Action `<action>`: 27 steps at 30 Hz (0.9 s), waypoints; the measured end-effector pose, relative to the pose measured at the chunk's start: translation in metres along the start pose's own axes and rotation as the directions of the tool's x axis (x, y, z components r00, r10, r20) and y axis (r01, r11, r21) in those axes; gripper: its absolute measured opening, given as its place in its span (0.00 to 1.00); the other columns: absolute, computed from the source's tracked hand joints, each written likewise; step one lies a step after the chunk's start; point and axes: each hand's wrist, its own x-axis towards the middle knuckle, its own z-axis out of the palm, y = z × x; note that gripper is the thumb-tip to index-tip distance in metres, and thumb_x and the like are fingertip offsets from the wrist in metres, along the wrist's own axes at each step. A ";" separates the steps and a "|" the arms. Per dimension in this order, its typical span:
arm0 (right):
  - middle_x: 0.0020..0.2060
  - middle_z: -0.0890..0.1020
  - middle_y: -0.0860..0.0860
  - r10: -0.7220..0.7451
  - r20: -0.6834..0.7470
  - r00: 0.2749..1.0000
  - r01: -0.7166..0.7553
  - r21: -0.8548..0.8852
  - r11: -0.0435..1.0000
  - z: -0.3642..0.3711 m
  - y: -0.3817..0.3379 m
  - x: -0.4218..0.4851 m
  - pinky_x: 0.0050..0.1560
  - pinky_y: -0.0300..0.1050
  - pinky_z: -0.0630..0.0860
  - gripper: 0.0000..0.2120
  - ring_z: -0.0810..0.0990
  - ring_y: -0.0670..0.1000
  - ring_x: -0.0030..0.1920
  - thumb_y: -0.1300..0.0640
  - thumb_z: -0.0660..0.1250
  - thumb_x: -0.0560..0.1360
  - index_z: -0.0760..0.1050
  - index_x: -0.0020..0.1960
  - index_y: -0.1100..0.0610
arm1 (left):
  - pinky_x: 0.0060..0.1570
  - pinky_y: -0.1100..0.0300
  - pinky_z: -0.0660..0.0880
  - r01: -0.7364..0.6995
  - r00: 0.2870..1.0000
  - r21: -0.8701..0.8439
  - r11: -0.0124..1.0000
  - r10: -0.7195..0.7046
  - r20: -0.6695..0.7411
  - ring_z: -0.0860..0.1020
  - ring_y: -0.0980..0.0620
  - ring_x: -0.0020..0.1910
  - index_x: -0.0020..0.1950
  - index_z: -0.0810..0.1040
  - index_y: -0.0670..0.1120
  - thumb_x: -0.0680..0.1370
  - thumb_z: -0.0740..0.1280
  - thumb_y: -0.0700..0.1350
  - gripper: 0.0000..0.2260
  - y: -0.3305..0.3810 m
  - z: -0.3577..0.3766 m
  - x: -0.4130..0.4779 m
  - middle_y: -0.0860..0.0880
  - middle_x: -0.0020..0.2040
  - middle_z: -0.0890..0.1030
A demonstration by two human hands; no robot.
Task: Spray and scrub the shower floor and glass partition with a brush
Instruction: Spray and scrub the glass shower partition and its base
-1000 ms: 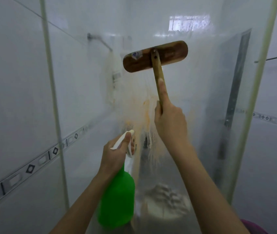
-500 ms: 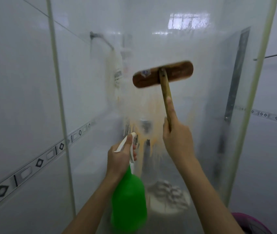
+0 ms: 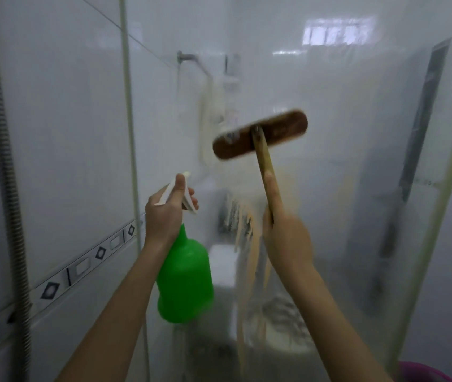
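Note:
The glass partition point(image 3: 357, 133) stands right in front of me, cloudy, with yellowish streaks running down its middle. A wooden brush point(image 3: 260, 135) with a long brown head presses against the glass at mid height, tilted up to the right. My right hand point(image 3: 285, 230) grips its wooden handle, index finger stretched along it. My left hand point(image 3: 164, 213) holds a green spray bottle point(image 3: 185, 277) by its white trigger head, thumb on top, nozzle pointing at the glass below and left of the brush. The shower floor is not visible.
A white tiled wall point(image 3: 54, 133) with a patterned border runs along the left, with a ribbed metal hose point(image 3: 1, 161) at the far left. Behind the glass show a shower fitting point(image 3: 191, 62) and a white toilet point(image 3: 280, 321). A pink rim point(image 3: 423, 374) sits bottom right.
The brush has slid down the glass from high up to mid height, my right hand following. My left hand with the bottle has stayed at about the same height.

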 end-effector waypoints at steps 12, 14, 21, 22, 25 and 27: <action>0.24 0.65 0.45 -0.047 0.105 0.993 0.042 0.046 0.998 0.024 -0.019 -0.009 0.21 0.32 0.56 0.35 0.63 0.43 0.20 0.62 0.59 0.80 0.44 0.79 0.46 | 0.41 0.59 0.80 -0.099 0.986 0.070 0.993 0.107 -0.129 0.81 0.57 0.31 0.43 0.83 0.59 0.83 0.62 0.58 0.14 0.015 -0.036 0.007 0.53 0.45 0.87; 0.24 0.65 0.44 -0.026 0.155 0.988 0.011 0.097 0.995 0.029 -0.007 -0.053 0.19 0.32 0.62 0.38 0.63 0.43 0.19 0.65 0.64 0.78 0.46 0.78 0.47 | 0.30 0.64 0.76 -0.105 0.983 0.078 0.991 0.116 -0.146 0.74 0.58 0.22 0.46 0.83 0.54 0.84 0.61 0.57 0.15 0.018 -0.047 0.006 0.50 0.47 0.86; 0.26 0.68 0.51 -0.170 0.016 0.985 0.170 -0.041 0.985 0.012 -0.090 0.127 0.29 0.50 0.75 0.33 0.70 0.52 0.24 0.60 0.54 0.82 0.39 0.78 0.42 | 0.23 0.67 0.71 -0.061 0.983 0.073 0.995 0.073 -0.166 0.69 0.58 0.19 0.50 0.84 0.44 0.84 0.60 0.57 0.20 0.022 -0.063 0.005 0.48 0.47 0.86; 0.27 0.69 0.51 -0.169 0.006 0.986 0.169 -0.029 0.985 0.012 -0.096 0.135 0.30 0.51 0.77 0.33 0.72 0.53 0.25 0.59 0.53 0.82 0.38 0.78 0.42 | 0.23 0.67 0.71 -0.061 0.983 0.069 0.996 0.071 -0.167 0.69 0.57 0.19 0.48 0.84 0.45 0.83 0.61 0.57 0.19 0.023 -0.064 0.006 0.48 0.47 0.87; 0.28 0.70 0.50 -0.136 0.096 0.986 0.137 -0.012 0.990 0.024 -0.072 0.076 0.28 0.48 0.77 0.35 0.73 0.51 0.25 0.60 0.54 0.82 0.36 0.77 0.42 | 0.24 0.66 0.71 -0.072 0.983 0.065 0.995 0.082 -0.164 0.70 0.56 0.19 0.44 0.84 0.49 0.83 0.61 0.57 0.17 0.025 -0.067 0.007 0.49 0.46 0.87; 0.29 0.71 0.49 -0.145 0.161 0.976 0.150 -0.015 0.989 0.031 -0.050 0.014 0.28 0.44 0.73 0.38 0.72 0.49 0.26 0.61 0.56 0.81 0.34 0.77 0.43 | 0.24 0.65 0.71 -0.081 0.984 0.040 0.996 0.086 -0.155 0.70 0.55 0.20 0.46 0.84 0.51 0.83 0.61 0.57 0.16 0.025 -0.066 0.005 0.50 0.46 0.87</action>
